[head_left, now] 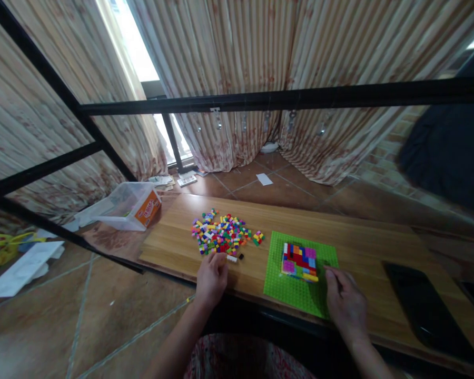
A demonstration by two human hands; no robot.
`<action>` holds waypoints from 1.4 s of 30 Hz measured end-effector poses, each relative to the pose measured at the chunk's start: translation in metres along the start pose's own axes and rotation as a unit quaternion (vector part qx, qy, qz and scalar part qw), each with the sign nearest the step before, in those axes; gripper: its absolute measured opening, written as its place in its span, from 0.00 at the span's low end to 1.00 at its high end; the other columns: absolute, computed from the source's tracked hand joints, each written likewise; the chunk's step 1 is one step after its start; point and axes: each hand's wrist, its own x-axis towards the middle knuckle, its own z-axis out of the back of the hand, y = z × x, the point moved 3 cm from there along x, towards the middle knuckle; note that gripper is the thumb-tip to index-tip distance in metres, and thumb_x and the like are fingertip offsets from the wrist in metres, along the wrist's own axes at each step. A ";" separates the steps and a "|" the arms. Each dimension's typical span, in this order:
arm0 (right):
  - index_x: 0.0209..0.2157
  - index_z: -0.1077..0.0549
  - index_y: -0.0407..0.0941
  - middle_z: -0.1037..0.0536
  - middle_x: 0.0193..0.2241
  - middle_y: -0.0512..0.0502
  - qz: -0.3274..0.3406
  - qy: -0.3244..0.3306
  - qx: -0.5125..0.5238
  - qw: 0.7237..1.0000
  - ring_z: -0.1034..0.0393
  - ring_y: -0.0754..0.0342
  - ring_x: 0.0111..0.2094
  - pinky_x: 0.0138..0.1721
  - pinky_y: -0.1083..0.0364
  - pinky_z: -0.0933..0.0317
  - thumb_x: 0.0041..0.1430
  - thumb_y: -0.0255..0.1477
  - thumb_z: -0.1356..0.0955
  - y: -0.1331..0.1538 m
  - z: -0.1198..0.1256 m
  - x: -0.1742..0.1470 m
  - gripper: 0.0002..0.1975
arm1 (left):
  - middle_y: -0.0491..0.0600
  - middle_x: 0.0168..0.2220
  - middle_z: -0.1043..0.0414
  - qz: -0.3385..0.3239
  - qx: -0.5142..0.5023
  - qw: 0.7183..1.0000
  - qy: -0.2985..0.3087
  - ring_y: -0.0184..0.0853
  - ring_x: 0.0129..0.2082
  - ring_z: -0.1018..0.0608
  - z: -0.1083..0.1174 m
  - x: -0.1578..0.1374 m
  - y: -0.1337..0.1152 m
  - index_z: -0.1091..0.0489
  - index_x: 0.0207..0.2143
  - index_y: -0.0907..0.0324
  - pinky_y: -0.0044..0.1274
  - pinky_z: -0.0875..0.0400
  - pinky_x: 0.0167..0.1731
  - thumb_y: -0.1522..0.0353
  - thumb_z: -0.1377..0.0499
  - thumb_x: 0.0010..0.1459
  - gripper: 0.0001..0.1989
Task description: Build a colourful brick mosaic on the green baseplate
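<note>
My left hand (pixel 211 276) is at the near edge of a pile of small coloured toy bricks (pixel 225 231). Its fingers are curled together, and whatever they pinch is hidden. A white brick (pixel 231 259) and a small black brick (pixel 242 256) lie just right of it. A green baseplate (pixel 274 289) carries a block built of several coloured bricks (pixel 300 260), red, blue, pink and yellow among them. Over the plate's right edge, my right hand (pixel 345 300) is closed beside the block, thumb against the fingers. I cannot make out anything in it.
A small cluster of bricks (pixel 258 238) sits between pile and plate on the wooden table (pixel 363 247). A dark flat phone-like object (pixel 426 310) lies at the right. Beyond the left end stands a clear plastic bin (pixel 122 213). A black metal bar (pixel 253 100) crosses behind the table.
</note>
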 end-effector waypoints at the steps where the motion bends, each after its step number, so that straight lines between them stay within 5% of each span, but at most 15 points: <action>1: 0.38 0.26 0.42 0.24 0.39 0.38 0.000 0.000 -0.003 1.000 0.29 0.46 0.41 0.45 0.48 0.37 0.62 0.46 0.44 0.000 0.000 0.000 0.25 | 0.51 0.39 0.28 -0.009 0.004 1.000 0.004 0.37 0.41 0.26 -0.001 0.001 -0.001 0.28 0.40 0.58 0.30 0.29 0.42 0.73 0.46 0.56 0.11; 17: 0.37 0.26 0.43 0.24 0.38 0.38 0.019 -0.014 0.006 1.000 0.30 0.46 0.40 0.45 0.47 0.37 0.63 0.45 0.43 0.000 -0.004 0.001 0.23 | 0.52 0.38 0.30 -0.096 0.043 0.994 0.016 0.38 0.39 0.26 -0.010 0.016 -0.012 0.31 0.34 0.58 0.30 0.30 0.40 0.69 0.48 0.61 0.06; 22: 0.36 0.26 0.44 0.24 0.36 0.39 0.021 -0.022 0.035 0.999 0.30 0.47 0.39 0.44 0.47 0.37 0.64 0.42 0.42 0.008 -0.003 0.003 0.20 | 0.49 0.35 0.28 -0.102 -0.040 0.992 0.059 0.35 0.37 0.25 -0.009 0.025 -0.060 0.32 0.36 0.57 0.27 0.31 0.38 0.68 0.50 0.63 0.08; 30: 0.35 0.26 0.44 0.25 0.35 0.40 0.014 -0.031 0.062 0.997 0.30 0.49 0.38 0.43 0.48 0.36 0.65 0.38 0.42 0.014 -0.001 0.005 0.18 | 0.47 0.34 0.25 -0.302 -0.016 0.933 0.197 0.34 0.36 0.26 -0.061 0.044 -0.166 0.27 0.34 0.56 0.28 0.35 0.41 0.67 0.48 0.63 0.11; 35: 0.36 0.26 0.44 0.25 0.35 0.41 0.017 -0.020 0.072 0.997 0.30 0.49 0.38 0.43 0.49 0.36 0.65 0.38 0.43 0.015 0.000 0.006 0.18 | 0.48 0.33 0.25 -0.315 0.039 0.921 0.226 0.36 0.37 0.27 -0.089 0.042 -0.174 0.26 0.31 0.56 0.30 0.37 0.43 0.66 0.47 0.62 0.11; 42: 0.35 0.26 0.44 0.25 0.35 0.41 0.007 -0.018 0.076 0.997 0.31 0.49 0.38 0.42 0.50 0.36 0.65 0.37 0.42 0.015 0.000 0.006 0.17 | 0.48 0.33 0.26 -0.290 0.051 0.930 0.218 0.37 0.38 0.28 -0.095 0.037 -0.169 0.26 0.29 0.55 0.32 0.38 0.43 0.65 0.46 0.61 0.11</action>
